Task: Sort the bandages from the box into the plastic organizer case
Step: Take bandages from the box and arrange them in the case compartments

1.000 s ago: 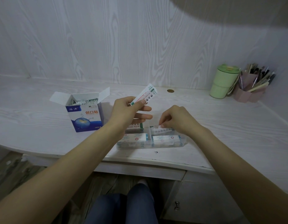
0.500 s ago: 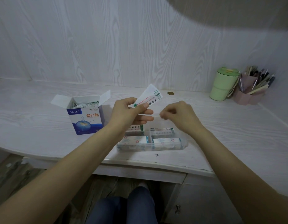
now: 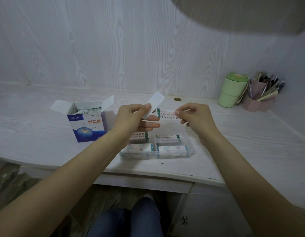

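An open blue and white bandage box [image 3: 87,124] stands at the left of the desk with wrapped bandages showing inside. My left hand [image 3: 133,117] pinches a white bandage [image 3: 154,103] that points up and to the right. To its right, my right hand [image 3: 193,117] pinches the end of a second bandage [image 3: 167,114] with a green stripe and printed text, held level between both hands. Below them lies the clear plastic organizer case [image 3: 156,147], whose visible compartments hold stacked bandages.
A green lidded cup [image 3: 232,89] and a pink holder full of pens [image 3: 261,96] stand at the back right by the wall. A small round coin [image 3: 177,99] lies behind the hands. The desk's front edge [image 3: 148,173] runs just below the case.
My right hand rose from the case's back right compartment to my left hand and now pinches one bandage, drawn off to the right. My left hand keeps the other one.
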Demonstrator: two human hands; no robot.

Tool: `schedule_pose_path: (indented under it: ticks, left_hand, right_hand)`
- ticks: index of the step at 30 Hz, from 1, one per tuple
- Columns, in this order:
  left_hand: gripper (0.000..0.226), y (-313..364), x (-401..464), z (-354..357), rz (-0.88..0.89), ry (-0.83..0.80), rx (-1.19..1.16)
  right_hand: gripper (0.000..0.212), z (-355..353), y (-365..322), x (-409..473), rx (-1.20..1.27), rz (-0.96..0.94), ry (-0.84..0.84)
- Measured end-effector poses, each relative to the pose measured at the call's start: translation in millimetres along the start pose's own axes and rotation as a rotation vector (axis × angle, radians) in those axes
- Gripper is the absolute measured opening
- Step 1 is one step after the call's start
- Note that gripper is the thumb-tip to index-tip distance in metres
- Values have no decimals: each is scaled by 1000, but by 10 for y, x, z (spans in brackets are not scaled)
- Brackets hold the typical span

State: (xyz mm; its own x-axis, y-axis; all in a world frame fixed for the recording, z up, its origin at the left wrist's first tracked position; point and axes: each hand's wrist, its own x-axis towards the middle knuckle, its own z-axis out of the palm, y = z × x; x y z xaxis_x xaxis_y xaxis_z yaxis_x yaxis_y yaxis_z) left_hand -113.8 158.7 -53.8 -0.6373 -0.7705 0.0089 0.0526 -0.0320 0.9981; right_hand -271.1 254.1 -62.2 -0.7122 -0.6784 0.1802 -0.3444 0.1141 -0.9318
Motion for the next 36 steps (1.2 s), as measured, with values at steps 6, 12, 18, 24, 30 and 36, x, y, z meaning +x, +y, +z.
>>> schedule_pose_path:
  ticks: [6,12,18,24,30,36]
  left_hand:
    - [21,19,-7,-34,25,12,11]
    - [22,24,-17,7,23,-2,34]
    - [20,13,-41,36,55,-16,117]
    - [21,2,-39,37,51,-17,117]
    - [19,-3,-34,33,49,-11,120]
    - [14,-12,-15,9,96,-90,195]
  right_hand:
    - [10,-9,226,12,-248,87,-49]
    - [3,93,282,24,-523,30,-137]
    - [7,168,309,9,-728,-59,-158]
    - [4,177,288,32,-809,-48,-142]
    - [9,146,228,85,-784,-24,-229]
    - [43,-61,-250,-41,1,166,-207]
